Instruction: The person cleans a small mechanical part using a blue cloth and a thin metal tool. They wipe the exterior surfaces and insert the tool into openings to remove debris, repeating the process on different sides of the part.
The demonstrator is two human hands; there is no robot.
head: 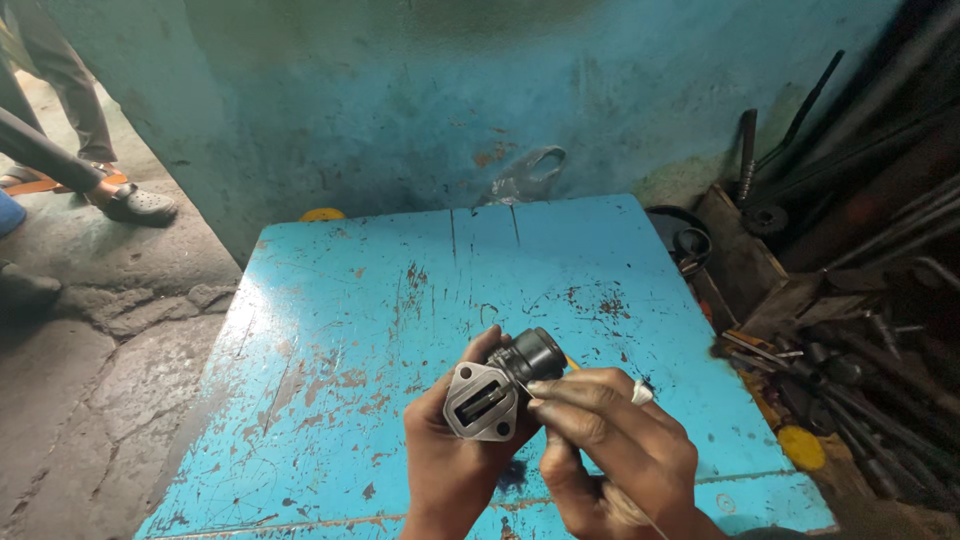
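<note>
Both hands are meeting over the table (330,330): left hand (455,455) gripping a metal part (497,383), long axis tilting up-right, right hand (610,440) pinching a thin wire (527,390) against it.

Grey flanged metal part (492,388) (black cylindrical end), tilted, held above table.

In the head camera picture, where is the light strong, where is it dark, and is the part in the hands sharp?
Head view: daylight from the left brightens the worn blue metal table; the rod pile at right lies in deep shadow; the small grey and black metal part looks sharp, held in the left hand, right hand touching it.
</note>
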